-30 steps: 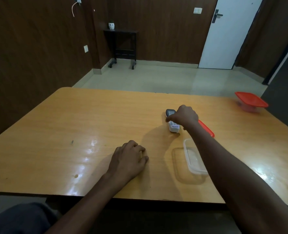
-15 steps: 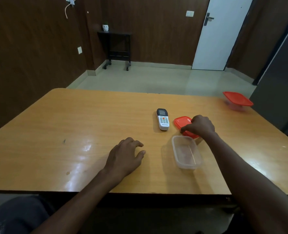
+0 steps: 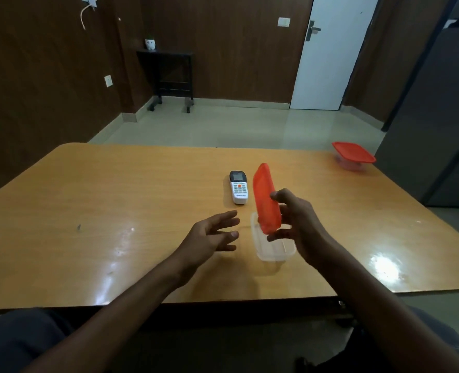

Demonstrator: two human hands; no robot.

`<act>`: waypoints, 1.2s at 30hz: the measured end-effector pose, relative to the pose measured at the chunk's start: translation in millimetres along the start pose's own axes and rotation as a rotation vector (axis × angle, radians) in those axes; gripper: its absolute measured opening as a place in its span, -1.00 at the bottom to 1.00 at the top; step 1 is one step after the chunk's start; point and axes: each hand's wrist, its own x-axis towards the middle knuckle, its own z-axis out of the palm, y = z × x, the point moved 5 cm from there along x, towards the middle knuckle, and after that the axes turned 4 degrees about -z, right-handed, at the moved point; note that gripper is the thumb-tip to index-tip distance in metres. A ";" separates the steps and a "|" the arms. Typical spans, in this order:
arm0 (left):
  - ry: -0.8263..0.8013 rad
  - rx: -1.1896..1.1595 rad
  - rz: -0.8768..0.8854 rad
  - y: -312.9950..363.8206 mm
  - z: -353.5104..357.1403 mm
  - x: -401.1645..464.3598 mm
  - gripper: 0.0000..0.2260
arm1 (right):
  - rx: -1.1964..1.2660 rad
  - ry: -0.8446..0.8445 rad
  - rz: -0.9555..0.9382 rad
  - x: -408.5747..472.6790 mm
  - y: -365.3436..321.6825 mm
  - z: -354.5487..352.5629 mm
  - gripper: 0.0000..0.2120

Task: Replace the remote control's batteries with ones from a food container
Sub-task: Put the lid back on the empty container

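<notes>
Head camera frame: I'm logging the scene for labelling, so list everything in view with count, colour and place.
table: one, orange-brown wood, fills the foreground
remote control: one, white with dark screen, face up at table centre
lid: one, red, held tilted above the open container
open container: one, clear, near the table's front edge
closed container: one, clear with red lid, far right corner
side table: one, black, against the back wall
door: one, white, back right
left hand: open, beside the open container
right hand: holds the lid
</notes>
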 end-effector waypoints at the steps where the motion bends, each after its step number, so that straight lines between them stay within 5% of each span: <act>1: -0.026 -0.052 -0.007 0.8 6.1 -0.9 -0.54 | 0.064 -0.037 0.020 -5.6 0.7 3.7 -0.86; 6: 0.069 -0.209 -0.002 -0.8 11.1 -0.4 -0.40 | 0.132 -0.057 0.072 -13.4 10.9 7.4 -0.75; 14: 0.092 -0.164 -0.062 -17.0 14.4 3.7 -0.60 | -0.693 0.267 -0.052 0.6 30.1 -18.8 -0.60; 26: 0.233 -0.249 -0.083 -19.8 -1.9 9.0 -0.59 | -0.304 0.222 -0.034 5.3 42.3 -10.0 -0.52; 36: 0.315 -0.006 0.079 -6.4 -26.0 -2.5 -0.78 | 0.139 0.006 0.059 11.1 43.4 0.5 -0.63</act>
